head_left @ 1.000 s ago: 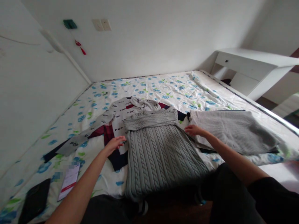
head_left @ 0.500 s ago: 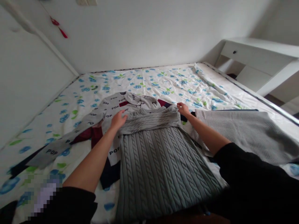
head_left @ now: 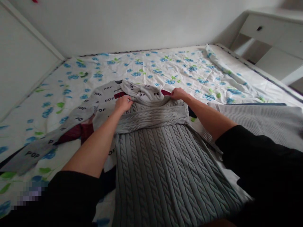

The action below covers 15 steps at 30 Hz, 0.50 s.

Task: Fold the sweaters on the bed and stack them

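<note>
A grey cable-knit sweater (head_left: 156, 164) lies lengthwise in front of me, its sleeves folded across the chest. My left hand (head_left: 123, 104) pinches its left shoulder beside the ribbed neckline. At the opposite shoulder, my right hand (head_left: 178, 94) has its fingers closed on the knit. The neckline between both hands is lifted a little and sags in the middle. Under and beyond the sweater spreads a light grey top printed with POP (head_left: 104, 101), with dark red and navy parts.
A floral sheet (head_left: 139, 67) covers the bed. To the right lies a folded light ribbed garment (head_left: 258, 119) with a blue edge behind it. A white desk with a drawer (head_left: 272, 34) stands at the far right. A white wall (head_left: 132, 25) closes off the back.
Both hands have moved inward to the sweater's shoulders and closed on them. The neckline has opened wider and risen. My view has tipped downward.
</note>
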Tool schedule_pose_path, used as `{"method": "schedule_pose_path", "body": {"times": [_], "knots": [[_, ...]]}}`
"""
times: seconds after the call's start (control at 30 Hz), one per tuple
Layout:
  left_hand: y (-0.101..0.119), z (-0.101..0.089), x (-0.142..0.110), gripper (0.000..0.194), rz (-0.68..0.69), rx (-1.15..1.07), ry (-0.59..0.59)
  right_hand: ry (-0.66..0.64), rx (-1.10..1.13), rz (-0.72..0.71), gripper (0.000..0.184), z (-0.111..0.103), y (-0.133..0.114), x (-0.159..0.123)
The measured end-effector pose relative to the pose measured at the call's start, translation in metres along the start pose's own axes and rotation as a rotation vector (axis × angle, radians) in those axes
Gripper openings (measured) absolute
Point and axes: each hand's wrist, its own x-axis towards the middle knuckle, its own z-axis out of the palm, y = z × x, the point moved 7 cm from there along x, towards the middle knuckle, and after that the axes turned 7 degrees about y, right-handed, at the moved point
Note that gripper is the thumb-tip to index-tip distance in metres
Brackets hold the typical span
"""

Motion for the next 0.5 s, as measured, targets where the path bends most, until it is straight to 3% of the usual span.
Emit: {"method": "schedule_pose_path", "body": {"times": [0.1,0.23,0.3,0.4,0.5], "knots": [[-0.001,-0.012,0.004,0.034,-0.101,-0.065,0.07,0.212,0.099,0.046,0.037,-0.017,0.006,0.006],[0.006,-0.004,-0.015,0.034,-0.136,-0.112,-0.012,0.186,0.205,0.036,0.043,0.002,0.015,-0.011],[-0.001,-0.003,-0.028,0.037,-0.114,-0.145,-0.018,0.228,0.23,0.033,0.051,0.009,0.028,-0.027],[-0.038,-0.016,-0.05,0.047,-0.142,-0.172,0.067,0.323,0.24,0.163,0.062,0.012,0.066,-0.057],[-0.091,-0.03,-0.083,0.058,-0.311,-0.233,0.101,0.217,0.268,0.324,0.061,0.025,0.1,-0.087]]}}
